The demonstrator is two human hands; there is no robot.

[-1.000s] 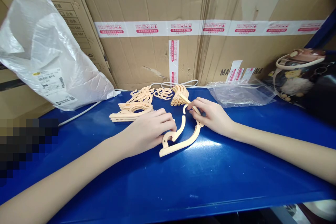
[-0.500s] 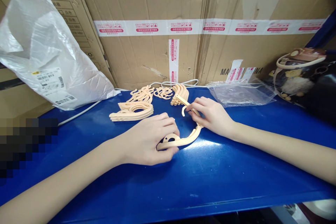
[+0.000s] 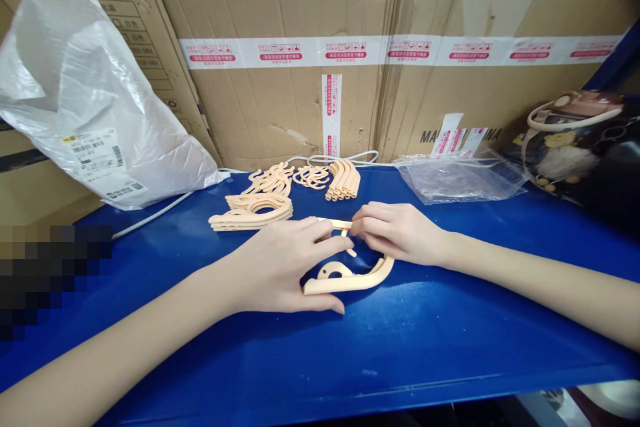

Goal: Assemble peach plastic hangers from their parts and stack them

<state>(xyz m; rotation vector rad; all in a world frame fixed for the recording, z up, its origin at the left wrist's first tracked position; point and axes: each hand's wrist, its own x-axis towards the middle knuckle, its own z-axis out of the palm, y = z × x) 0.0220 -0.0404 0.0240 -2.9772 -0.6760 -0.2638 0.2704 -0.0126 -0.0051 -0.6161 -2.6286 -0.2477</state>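
Observation:
A cream plastic folding clothes hanger (image 3: pixel 353 284) lies bent on the blue tabletop between my hands. My left hand (image 3: pixel 280 267) is at its left end, thumb below the curved arm and fingers reaching over to the upper arm. My right hand (image 3: pixel 400 232) has its fingers closed around the upper arm near the bend on the right. A small hook (image 3: pixel 349 241) points down between the two arms. My right fingers partly hide the upper arm. Behind my left hand sits a stack of folded hangers (image 3: pixel 250 219).
Loose hanger parts (image 3: pixel 271 180), small hooks (image 3: pixel 311 177) and a bundle of curved arms (image 3: pixel 344 180) lie at the back. Around them are a white plastic bag (image 3: pixel 95 100), a clear bag (image 3: pixel 460 177), a white cable (image 3: pixel 155 215) and tall cardboard boxes (image 3: pixel 290 0).
The upper hanger arm has swung down and left toward the lower one. My right hand moved slightly nearer with it, and my left fingers now reach onto that arm.

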